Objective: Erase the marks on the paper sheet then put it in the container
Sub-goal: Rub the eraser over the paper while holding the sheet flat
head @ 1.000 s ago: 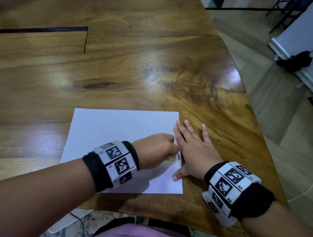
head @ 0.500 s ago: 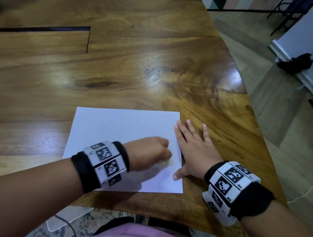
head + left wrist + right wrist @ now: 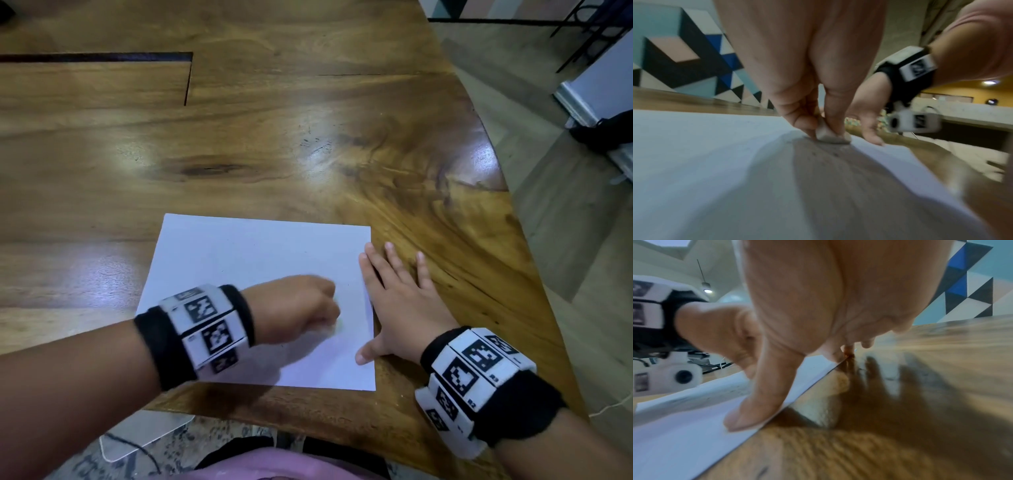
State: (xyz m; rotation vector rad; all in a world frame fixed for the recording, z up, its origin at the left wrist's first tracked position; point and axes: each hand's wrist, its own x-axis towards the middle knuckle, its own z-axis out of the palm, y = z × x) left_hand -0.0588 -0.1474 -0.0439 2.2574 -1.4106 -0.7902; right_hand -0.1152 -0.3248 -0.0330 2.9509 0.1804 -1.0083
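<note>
The flat white rectangular paper sheet (image 3: 253, 260) on the glossy wooden table (image 3: 274, 137) is pinned by the right hand (image 3: 400, 301) with fingers straight, while the left hand (image 3: 294, 308) pinches a small off-white eraser (image 3: 830, 135) against it.

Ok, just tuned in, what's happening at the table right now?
A person is erasing on a paper sheet that lies on the wooden table. The left hand pinches a small eraser against the sheet near its right edge. The right hand lies flat on that edge, thumb on the paper. The sheet is still on the table, and no container is clearly visible.

White paper sheet (image 3: 246, 260) flat on table, eraser (image 3: 830, 135) atop.
</note>
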